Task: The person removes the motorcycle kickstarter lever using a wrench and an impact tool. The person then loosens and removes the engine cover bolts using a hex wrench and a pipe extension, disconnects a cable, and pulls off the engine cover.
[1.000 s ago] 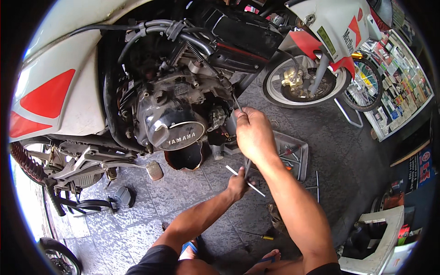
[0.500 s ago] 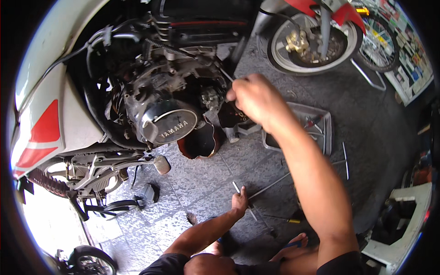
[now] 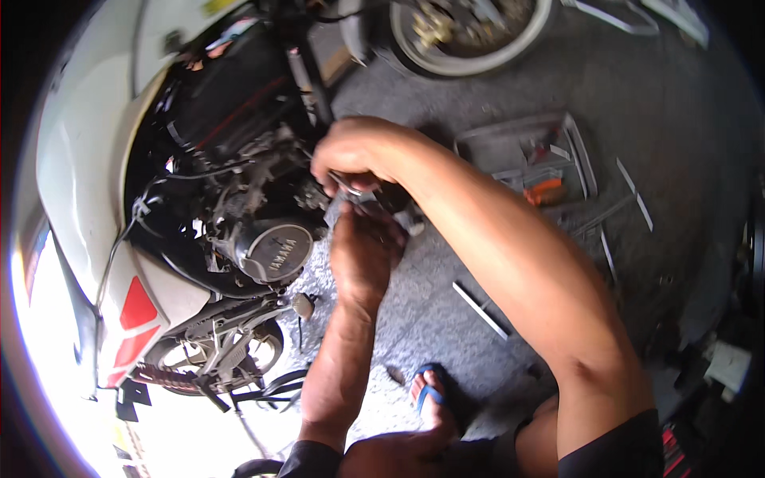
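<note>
Grey floor [image 3: 669, 151] lies dim right of the hands [image 3: 360, 255] — paler below them — with white glare [image 3: 199, 426] to their lower left.

1. The one view looks from the person's head, through the left of two wide fisheye cameras worn side by side
2. It faces down over the forearms [image 3: 510, 247], upright and unmirrored, taking in a sandalled foot [image 3: 430, 392] near the lower edge
3. The left hand [image 3: 362, 255] and right hand [image 3: 347, 151] fall near the middle, fairly near the lens
4. The motorbike [image 3: 275, 255] fills the left side, its front wheel [image 3: 470, 32] cut by the upper edge
5. Floor [image 3: 637, 119] and a tray [image 3: 582, 159] spread rightward, farther off, inside a dark round border
</note>
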